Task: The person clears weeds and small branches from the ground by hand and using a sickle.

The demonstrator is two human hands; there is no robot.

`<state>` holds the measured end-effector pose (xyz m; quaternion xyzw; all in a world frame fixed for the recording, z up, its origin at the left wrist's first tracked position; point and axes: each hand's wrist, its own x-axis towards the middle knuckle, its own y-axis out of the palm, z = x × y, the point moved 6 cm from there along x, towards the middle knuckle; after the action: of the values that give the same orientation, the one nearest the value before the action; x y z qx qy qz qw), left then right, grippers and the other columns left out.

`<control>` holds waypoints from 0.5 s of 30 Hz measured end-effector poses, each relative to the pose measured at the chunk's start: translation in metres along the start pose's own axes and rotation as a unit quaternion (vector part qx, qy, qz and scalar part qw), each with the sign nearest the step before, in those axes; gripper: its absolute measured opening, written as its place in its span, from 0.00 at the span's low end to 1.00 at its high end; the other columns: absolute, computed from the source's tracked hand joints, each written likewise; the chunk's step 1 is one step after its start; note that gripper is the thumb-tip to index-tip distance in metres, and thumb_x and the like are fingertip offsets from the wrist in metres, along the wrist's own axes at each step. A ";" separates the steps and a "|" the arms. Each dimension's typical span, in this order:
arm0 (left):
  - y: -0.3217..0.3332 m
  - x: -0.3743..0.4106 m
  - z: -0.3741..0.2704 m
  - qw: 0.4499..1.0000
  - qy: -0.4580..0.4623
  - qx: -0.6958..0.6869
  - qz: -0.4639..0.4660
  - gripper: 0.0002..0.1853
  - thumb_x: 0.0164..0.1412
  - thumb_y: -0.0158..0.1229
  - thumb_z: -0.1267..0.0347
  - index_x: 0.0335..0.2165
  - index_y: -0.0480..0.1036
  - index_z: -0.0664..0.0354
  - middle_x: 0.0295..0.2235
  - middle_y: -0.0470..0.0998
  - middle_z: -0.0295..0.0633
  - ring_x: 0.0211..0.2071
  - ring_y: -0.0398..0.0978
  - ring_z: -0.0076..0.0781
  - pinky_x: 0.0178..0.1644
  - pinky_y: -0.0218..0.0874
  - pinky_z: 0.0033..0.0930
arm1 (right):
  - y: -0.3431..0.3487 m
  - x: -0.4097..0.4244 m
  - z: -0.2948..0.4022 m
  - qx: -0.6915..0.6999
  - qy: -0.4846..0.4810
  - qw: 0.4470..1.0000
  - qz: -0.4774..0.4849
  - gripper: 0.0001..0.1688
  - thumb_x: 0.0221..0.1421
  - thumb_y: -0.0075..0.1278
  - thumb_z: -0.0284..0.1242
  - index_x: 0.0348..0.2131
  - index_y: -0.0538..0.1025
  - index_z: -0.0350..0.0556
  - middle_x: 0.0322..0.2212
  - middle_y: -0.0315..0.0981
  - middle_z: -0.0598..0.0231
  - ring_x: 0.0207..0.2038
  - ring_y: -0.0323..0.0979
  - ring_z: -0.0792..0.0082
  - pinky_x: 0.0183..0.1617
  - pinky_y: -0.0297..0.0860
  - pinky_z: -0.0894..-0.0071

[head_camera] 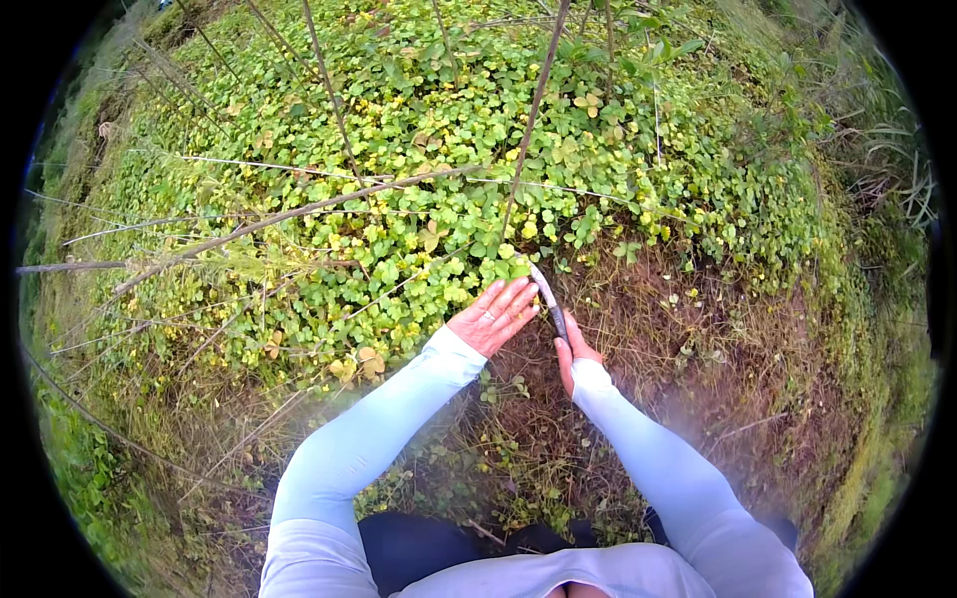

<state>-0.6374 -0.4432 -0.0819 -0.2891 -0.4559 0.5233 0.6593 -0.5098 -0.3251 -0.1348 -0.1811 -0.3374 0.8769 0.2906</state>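
Note:
My right hand (576, 353) is closed around the dark handle of a sickle (541, 285). The sickle's curved, pale blade points away from me, and its tip reaches into the leaves. Just left of the blade, my left hand (495, 317) lies with its fingers stretched out, palm down, and a ring on one finger. Its fingertips meet the edge of a low, leafy green plant cover (419, 247) with yellowish leaves. Whatever is under the left palm is hidden.
Bare brown ground with dry stalks and cut litter (673, 329) spreads to the right and below my hands. A long dry stem (299, 222) slants across the leaves at left. A thin upright stalk (532, 112) rises beyond the blade. Taller grass (890, 149) grows at far right.

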 end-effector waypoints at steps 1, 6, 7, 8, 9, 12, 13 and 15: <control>0.007 0.011 0.006 1.000 -0.005 0.024 0.017 0.28 0.57 0.38 0.67 0.57 0.51 0.52 0.60 0.48 0.44 0.62 0.45 0.42 0.64 0.32 0.48 | 0.009 0.004 0.000 -0.041 -0.007 0.999 -0.006 0.31 0.58 0.40 0.30 0.59 0.51 0.63 0.41 0.69 0.46 0.38 0.72 0.49 0.41 0.67 0.65; 0.062 -0.021 0.034 0.958 -0.106 0.201 0.175 0.28 0.57 0.39 0.69 0.57 0.51 0.55 0.50 0.63 0.56 0.52 0.58 0.51 0.61 0.37 0.50 | 0.016 -0.045 -0.024 -0.080 0.031 0.993 0.075 0.36 0.58 0.40 0.30 0.60 0.45 0.67 0.23 0.70 0.51 0.23 0.70 0.52 0.30 0.66 0.60; 0.069 -0.023 0.034 0.959 -0.101 0.206 0.169 0.23 0.56 0.41 0.69 0.52 0.56 0.57 0.44 0.66 0.53 0.47 0.62 0.48 0.58 0.42 0.48 | 0.004 -0.072 -0.046 -0.071 -0.030 0.996 0.038 0.37 0.57 0.41 0.29 0.61 0.45 0.66 0.19 0.68 0.55 0.20 0.68 0.57 0.27 0.65 0.62; 0.075 -0.029 0.034 0.957 -0.094 0.216 0.168 0.19 0.55 0.43 0.69 0.47 0.60 0.58 0.38 0.69 0.50 0.42 0.66 0.46 0.54 0.46 0.46 | -0.005 -0.099 -0.051 -0.088 -0.035 0.994 0.063 0.38 0.56 0.42 0.27 0.61 0.44 0.65 0.19 0.68 0.55 0.19 0.68 0.58 0.25 0.64 0.63; 0.056 -0.020 0.025 0.977 -0.087 0.083 0.176 0.13 0.54 0.45 0.69 0.39 0.65 0.59 0.32 0.70 0.47 0.37 0.67 0.42 0.48 0.50 0.43 | -0.015 -0.120 -0.063 -0.095 -0.035 0.994 0.047 0.38 0.56 0.43 0.27 0.61 0.45 0.64 0.18 0.67 0.56 0.19 0.67 0.58 0.26 0.64 0.64; 0.036 -0.035 0.009 0.971 -0.136 -0.088 0.174 0.07 0.51 0.48 0.68 0.27 0.73 0.56 0.29 0.71 0.43 0.35 0.67 0.37 0.44 0.52 0.42 | -0.018 -0.142 -0.056 -0.058 0.007 0.997 0.054 0.36 0.55 0.43 0.27 0.60 0.49 0.64 0.21 0.69 0.54 0.20 0.68 0.59 0.27 0.65 0.67; 0.028 -0.033 0.012 0.968 -0.154 -0.108 0.169 0.07 0.51 0.48 0.68 0.27 0.73 0.55 0.30 0.70 0.43 0.36 0.67 0.38 0.45 0.52 0.43 | -0.023 -0.135 -0.054 -0.049 0.020 0.997 0.059 0.35 0.56 0.43 0.27 0.60 0.51 0.64 0.23 0.70 0.54 0.20 0.68 0.60 0.28 0.65 0.68; 0.022 -0.041 0.010 0.960 -0.171 -0.108 0.193 0.12 0.53 0.48 0.66 0.37 0.69 0.53 0.36 0.71 0.47 0.42 0.65 0.41 0.47 0.51 0.50 | -0.030 -0.103 -0.042 -0.046 0.004 0.999 -0.007 0.34 0.56 0.43 0.27 0.59 0.51 0.65 0.24 0.70 0.56 0.21 0.68 0.65 0.27 0.65 0.70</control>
<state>-0.6572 -0.4765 -0.1093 -0.3472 -0.5514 0.6300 0.4226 -0.3976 -0.3519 -0.1313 -0.1957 -0.3773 0.8577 0.2894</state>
